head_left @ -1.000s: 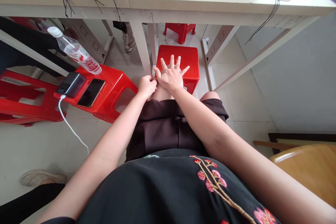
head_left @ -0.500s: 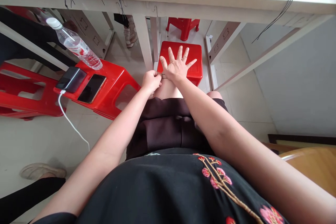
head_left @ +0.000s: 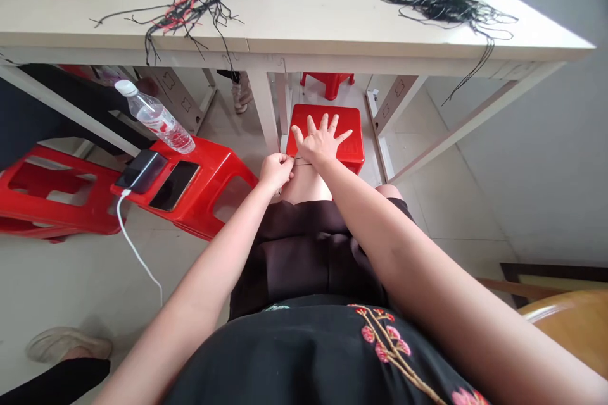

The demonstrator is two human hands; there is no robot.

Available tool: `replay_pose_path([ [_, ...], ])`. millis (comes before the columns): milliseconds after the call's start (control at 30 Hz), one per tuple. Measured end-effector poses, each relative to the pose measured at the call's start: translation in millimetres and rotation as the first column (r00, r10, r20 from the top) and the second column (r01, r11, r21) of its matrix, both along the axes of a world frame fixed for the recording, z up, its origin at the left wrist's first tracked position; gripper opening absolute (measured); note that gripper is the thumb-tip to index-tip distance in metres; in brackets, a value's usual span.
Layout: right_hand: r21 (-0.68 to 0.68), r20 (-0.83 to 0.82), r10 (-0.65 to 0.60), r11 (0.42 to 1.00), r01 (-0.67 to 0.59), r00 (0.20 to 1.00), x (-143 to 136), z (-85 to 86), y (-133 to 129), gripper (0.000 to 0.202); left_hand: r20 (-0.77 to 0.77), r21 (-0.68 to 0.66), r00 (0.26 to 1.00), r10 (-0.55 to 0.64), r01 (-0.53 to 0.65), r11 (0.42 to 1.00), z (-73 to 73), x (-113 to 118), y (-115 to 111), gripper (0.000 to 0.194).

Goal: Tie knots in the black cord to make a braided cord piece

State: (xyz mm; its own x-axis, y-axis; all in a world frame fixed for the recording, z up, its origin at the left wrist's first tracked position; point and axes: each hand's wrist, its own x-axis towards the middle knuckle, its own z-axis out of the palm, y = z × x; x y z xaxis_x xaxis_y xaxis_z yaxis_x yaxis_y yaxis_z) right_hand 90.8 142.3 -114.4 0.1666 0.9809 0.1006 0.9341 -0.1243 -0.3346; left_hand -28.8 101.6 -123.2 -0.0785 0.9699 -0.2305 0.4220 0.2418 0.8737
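Left fingers [head_left: 288, 162] pinch thin cord [head_left: 303, 164]; right fingers [head_left: 325, 121] splay.

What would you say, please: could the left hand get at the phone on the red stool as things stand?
Probably yes: nothing appears to stand between the left hand and the phone, which lies uncovered on the red stool, though that hand seems to be pinching black cord.

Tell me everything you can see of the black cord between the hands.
The cord is thin, dark and thread-like, showing as two short, roughly parallel strands. They look fairly straight and run sideways over the bare knee. At one side they meet the pinched fingers of the left hand; at the other they disappear by the spread right hand. Its ends are hidden, and its exact material cannot be told.
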Motion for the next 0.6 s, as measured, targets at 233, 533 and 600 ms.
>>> replay_pose_path([
  [233, 0.123, 0.003, 0.01, 0.992, -0.011, 1.0, -0.4, -4.4, -2.5, 0.074, -0.002, 0.03, 1.0, 0.013, -0.013, 0.999, -2.9, -0.1, 1.1, 0.014],
  [533, 0.198, -0.029, 0.013, 0.98, -0.007, 0.999, -1.7, -4.7, -3.2, 0.072, 0.061, 0.136, 0.998, 0.012, -0.02, 0.991, -6.9, -3.7, 3.3, 0.01],
  [600, 0.193, -0.036, 0.014, 0.981, -0.006, 0.999, -1.7, -5.4, -2.6, 0.071, 0.087, 0.158, 0.996, 0.021, -0.035, 0.987, -8.4, -4.2, 2.9, 0.009],
])
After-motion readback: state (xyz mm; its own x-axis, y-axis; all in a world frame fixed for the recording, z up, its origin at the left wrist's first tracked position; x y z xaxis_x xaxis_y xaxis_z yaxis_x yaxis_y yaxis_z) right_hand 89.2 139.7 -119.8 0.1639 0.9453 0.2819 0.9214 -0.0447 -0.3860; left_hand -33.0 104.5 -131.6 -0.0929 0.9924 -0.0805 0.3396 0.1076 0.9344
